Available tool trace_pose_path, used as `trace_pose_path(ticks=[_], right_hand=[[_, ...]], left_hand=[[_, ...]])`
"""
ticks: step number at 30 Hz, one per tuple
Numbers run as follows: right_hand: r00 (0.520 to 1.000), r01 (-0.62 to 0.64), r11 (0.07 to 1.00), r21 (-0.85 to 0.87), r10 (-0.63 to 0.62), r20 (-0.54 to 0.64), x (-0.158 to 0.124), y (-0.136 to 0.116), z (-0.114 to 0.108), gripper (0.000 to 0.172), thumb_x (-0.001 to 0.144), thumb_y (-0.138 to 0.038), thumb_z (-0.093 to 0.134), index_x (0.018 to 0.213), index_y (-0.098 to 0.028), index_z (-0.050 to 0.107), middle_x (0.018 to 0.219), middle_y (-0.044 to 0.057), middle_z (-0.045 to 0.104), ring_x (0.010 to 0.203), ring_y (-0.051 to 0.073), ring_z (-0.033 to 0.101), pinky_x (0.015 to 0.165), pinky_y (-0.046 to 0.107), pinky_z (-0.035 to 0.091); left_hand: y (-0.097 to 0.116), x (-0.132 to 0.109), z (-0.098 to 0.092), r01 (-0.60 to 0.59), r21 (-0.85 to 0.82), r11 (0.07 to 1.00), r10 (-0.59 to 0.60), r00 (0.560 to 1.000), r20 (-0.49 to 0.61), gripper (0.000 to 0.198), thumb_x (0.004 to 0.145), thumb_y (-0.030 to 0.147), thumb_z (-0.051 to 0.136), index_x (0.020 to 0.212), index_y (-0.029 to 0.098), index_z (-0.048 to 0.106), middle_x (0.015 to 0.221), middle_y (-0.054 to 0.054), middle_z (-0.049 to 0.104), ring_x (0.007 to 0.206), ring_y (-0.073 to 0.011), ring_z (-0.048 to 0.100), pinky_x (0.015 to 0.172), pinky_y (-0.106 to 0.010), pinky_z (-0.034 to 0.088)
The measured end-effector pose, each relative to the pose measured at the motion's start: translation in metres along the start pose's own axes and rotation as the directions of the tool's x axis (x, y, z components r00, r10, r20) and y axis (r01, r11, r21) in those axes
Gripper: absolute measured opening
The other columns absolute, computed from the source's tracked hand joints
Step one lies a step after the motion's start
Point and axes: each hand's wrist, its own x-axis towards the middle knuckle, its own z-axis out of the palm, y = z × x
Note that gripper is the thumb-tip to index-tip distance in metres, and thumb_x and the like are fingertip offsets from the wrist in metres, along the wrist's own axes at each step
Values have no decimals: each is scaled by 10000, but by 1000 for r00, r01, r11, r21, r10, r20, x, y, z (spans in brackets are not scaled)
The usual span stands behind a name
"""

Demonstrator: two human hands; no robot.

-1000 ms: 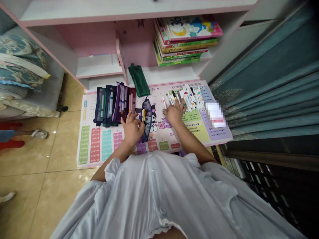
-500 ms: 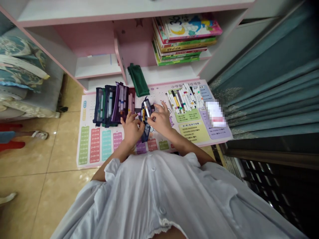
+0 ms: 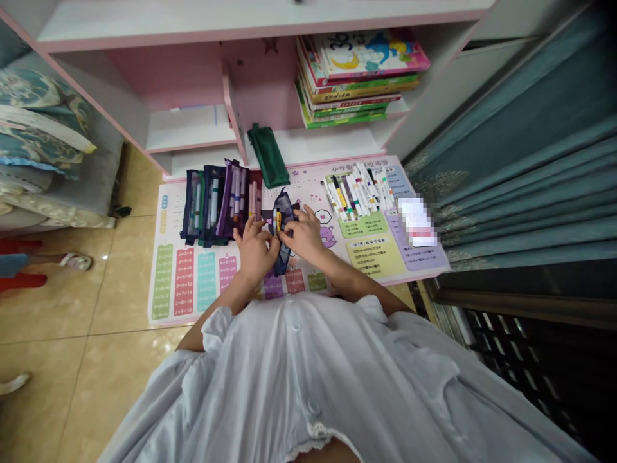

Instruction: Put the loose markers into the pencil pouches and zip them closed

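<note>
Left hand (image 3: 256,249): pinching navy pouch (image 3: 286,206)
Right hand (image 3: 304,235): at pouch, grip unclear
Left pouches (image 3: 223,209): filled
Right markers (image 3: 357,195): loose, unpacked

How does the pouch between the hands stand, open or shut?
Open: the pouch gapes between the left hand and right hand, with a yellow pen visible inside.

"Can you see the whole navy pouch (image 3: 285,204)?"
"No. The left hand (image 3: 257,247) and right hand (image 3: 306,235) cover part of its middle, and I can't tell what's in the right grip."
"Can you read the white markers (image 3: 357,193)?"
"Their print is too small."
"And that white-and-pink item (image 3: 417,222)?"
"Blurred into squares."
"The worktop's (image 3: 308,180) near edge?"
"Mostly behind the shirt (image 3: 270,366)."
"What's cut off?"
"The teal curtain (image 3: 525,167) on the right, another person's leg (image 3: 48,259) on the left."
</note>
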Motion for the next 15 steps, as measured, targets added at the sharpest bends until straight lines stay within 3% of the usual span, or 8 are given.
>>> trace_pose_path(ticks=[3, 7, 11, 15], right_hand=[[989, -1, 1000, 27, 5, -149, 5, 18, -3, 174, 859, -350, 680, 779, -219, 762, 1395, 96, 613, 1477, 379, 341, 1168, 603, 318], [950, -121, 990, -67, 96, -296, 19, 54, -19, 171, 874, -315, 626, 843, -199, 748, 1457, 125, 557, 1508, 402, 270, 1183, 661, 255], [934, -271, 949, -161, 219, -283, 28, 85, -32, 199, 840, -260, 642, 963, -129, 727, 1537, 221, 443, 1530, 457, 173, 1178, 728, 172], [935, -292, 937, -190, 238, -264, 29, 102, -29, 206, 814, -254, 671, 957, -112, 716, 1548, 242, 416, 1526, 473, 157, 1173, 759, 131]], left_hand=[[0, 0, 0, 6, -7, 1000, -6, 1000, -7, 176, 849, 249, 582, 693, 221, 657, 1337, -94, 683, 1466, -356, 428, 1210, -710, 181], [-1, 1, 0, -2, 1, 1000, 2, 1000, -4, 165, 846, 248, 587, 699, 221, 658, 1340, -94, 681, 1465, -355, 430, 1202, -708, 207], [0, 2, 0, -9, -1, 1000, 9, 1000, 2, 178, 854, 261, 583, 698, 219, 657, 1341, -100, 679, 1469, -364, 422, 1196, -718, 208], [0, 2, 0, -8, -2, 1000, 8, 1000, 3, 185, 857, 266, 577, 693, 220, 650, 1339, -93, 681, 1464, -361, 428, 1195, -718, 207]])
